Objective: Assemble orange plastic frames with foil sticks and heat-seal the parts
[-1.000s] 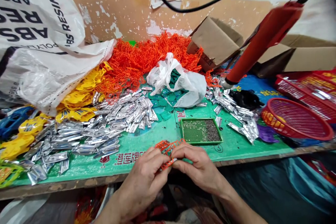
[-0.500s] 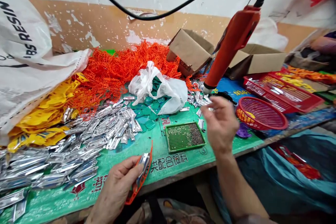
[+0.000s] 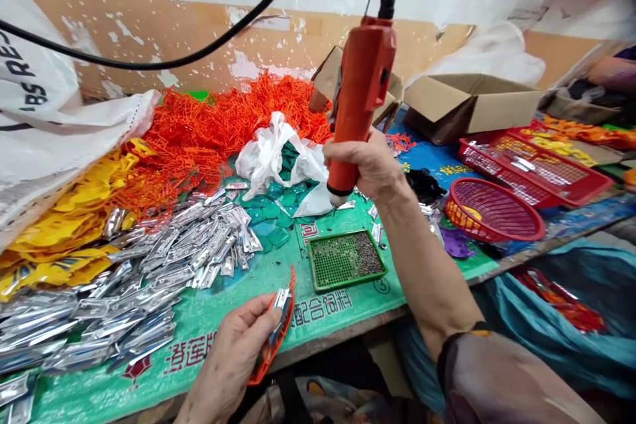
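Left hand (image 3: 231, 344): grip pinched on the orange part (image 3: 290, 308) with a silver piece (image 3: 283, 299) against it, by the near edge of the surface (image 3: 278, 268). Green tray (image 3: 348, 283) of small metal bits just beyond. Farther out, right hand (image 3: 371, 162): grip wrapped around the hanging red driver (image 3: 360, 76), tip apart from tray. Reads as driver-grabbing step; next move likely calls for tip down to a bit, part steady.
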`<control>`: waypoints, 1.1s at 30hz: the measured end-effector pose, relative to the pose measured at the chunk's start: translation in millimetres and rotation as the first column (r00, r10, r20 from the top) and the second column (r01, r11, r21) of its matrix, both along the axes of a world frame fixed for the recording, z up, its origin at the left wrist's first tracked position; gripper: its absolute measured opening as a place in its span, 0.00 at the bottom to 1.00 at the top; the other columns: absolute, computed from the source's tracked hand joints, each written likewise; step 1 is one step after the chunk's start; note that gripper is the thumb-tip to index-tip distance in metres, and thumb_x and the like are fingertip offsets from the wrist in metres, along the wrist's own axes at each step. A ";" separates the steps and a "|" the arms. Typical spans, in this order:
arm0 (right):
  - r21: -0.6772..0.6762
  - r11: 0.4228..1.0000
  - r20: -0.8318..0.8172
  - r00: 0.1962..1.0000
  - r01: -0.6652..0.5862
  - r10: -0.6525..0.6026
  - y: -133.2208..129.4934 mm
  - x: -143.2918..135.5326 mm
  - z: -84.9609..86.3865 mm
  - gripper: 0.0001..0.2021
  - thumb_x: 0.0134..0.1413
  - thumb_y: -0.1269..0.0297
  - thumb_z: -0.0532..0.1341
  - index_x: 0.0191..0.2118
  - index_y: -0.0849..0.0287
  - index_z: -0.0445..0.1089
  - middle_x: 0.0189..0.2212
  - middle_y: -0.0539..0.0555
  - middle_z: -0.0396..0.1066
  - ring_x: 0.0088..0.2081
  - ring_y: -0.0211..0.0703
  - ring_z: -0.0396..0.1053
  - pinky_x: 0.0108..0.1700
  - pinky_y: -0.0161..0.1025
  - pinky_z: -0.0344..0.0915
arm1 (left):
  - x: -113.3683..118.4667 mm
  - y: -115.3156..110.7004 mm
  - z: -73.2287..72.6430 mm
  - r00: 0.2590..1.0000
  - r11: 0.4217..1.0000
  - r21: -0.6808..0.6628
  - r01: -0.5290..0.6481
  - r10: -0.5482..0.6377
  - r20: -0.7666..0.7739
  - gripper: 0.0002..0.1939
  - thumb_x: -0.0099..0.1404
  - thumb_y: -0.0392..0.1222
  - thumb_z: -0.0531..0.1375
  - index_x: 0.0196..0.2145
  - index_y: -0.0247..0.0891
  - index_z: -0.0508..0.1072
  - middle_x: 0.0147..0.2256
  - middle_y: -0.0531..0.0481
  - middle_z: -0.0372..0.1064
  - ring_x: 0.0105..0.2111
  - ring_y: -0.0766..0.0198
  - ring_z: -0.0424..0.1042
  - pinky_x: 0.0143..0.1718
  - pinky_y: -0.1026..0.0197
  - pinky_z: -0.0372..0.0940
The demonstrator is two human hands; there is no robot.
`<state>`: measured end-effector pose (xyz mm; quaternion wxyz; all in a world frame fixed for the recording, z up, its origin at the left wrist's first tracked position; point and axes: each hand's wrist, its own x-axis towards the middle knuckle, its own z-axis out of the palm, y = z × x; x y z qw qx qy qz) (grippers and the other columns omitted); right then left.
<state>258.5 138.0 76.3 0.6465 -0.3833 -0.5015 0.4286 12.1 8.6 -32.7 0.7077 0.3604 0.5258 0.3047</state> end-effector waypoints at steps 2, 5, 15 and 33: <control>-0.001 0.999 0.010 0.999 0.035 -0.035 -14.5 -7.0 -7.6 0.15 0.32 0.67 0.70 0.29 0.58 0.66 0.21 0.46 0.67 0.22 0.38 0.63 0.26 0.38 0.63 | 0.1 0.0 2.0 1.000 1.000 -0.027 0.008 -0.007 0.025 0.18 0.53 0.52 0.70 0.37 0.38 0.81 0.31 0.51 0.74 0.29 0.68 0.66 0.31 0.71 0.61; 0.011 0.993 0.040 0.993 0.114 -0.114 -35.8 -7.8 -28.4 0.12 0.34 0.67 0.70 0.28 0.60 0.68 0.23 0.47 0.68 0.23 0.39 0.64 0.27 0.40 0.64 | 0.8 -1.5 4.5 0.998 0.998 -0.042 0.037 -0.035 0.055 0.19 0.53 0.53 0.70 0.38 0.38 0.81 0.28 0.53 0.71 0.24 0.71 0.62 0.25 0.73 0.57; 0.018 0.948 0.011 0.948 0.318 -0.318 -58.7 -1.9 -69.4 0.08 0.35 0.68 0.71 0.26 0.60 0.73 0.24 0.49 0.71 0.24 0.40 0.66 0.29 0.41 0.63 | 9.2 -9.1 -4.2 0.994 0.995 0.070 -0.064 0.070 -0.083 0.22 0.52 0.56 0.68 0.39 0.38 0.80 0.24 0.56 0.68 0.18 0.74 0.51 0.17 0.71 0.48; -0.009 0.947 0.016 0.947 0.320 -0.320 -60.2 -4.3 -73.6 0.07 0.35 0.68 0.71 0.23 0.59 0.72 0.22 0.48 0.69 0.23 0.39 0.64 0.28 0.40 0.63 | 15.9 -7.9 6.2 0.981 0.989 0.144 -0.015 0.043 -0.188 0.18 0.53 0.53 0.67 0.39 0.41 0.83 0.31 0.51 0.75 0.29 0.66 0.66 0.27 0.70 0.59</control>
